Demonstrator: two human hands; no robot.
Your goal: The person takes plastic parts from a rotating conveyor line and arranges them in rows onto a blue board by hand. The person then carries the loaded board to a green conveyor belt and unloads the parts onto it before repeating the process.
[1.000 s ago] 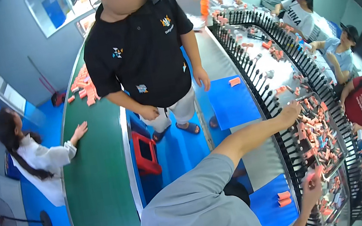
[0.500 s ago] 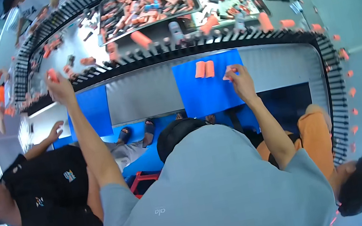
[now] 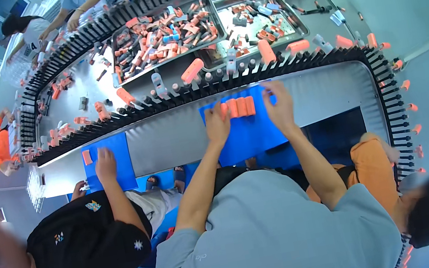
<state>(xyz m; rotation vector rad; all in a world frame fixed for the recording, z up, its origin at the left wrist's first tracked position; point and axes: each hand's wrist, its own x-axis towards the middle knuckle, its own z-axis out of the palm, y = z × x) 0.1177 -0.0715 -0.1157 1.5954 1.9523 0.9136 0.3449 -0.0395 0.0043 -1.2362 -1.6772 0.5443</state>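
Side by side in a row on a blue mat (image 3: 250, 142) lie several short orange cylindrical pieces (image 3: 241, 107). My left hand (image 3: 218, 126) is closed at the left end of that row, with its fingers on the leftmost orange piece (image 3: 225, 111). To the right of the row, apart from it, my right hand (image 3: 280, 105) hovers over the mat's edge. Its thumb and fingers are curved with a gap between them, and nothing shows in it.
Beyond the mat runs a black slatted conveyor (image 3: 200, 86) carrying orange and grey pieces. Inside its loop, a metal tray (image 3: 115, 74) is heaped with mixed parts, beside another tray (image 3: 300, 33). Co-workers in black (image 3: 83, 237) and orange (image 3: 373, 172) sit close on both sides.
My left hand has come from the conveyor at far left to the mat, bringing an orange piece to the row. My right hand has released its piece, and the row is longer.
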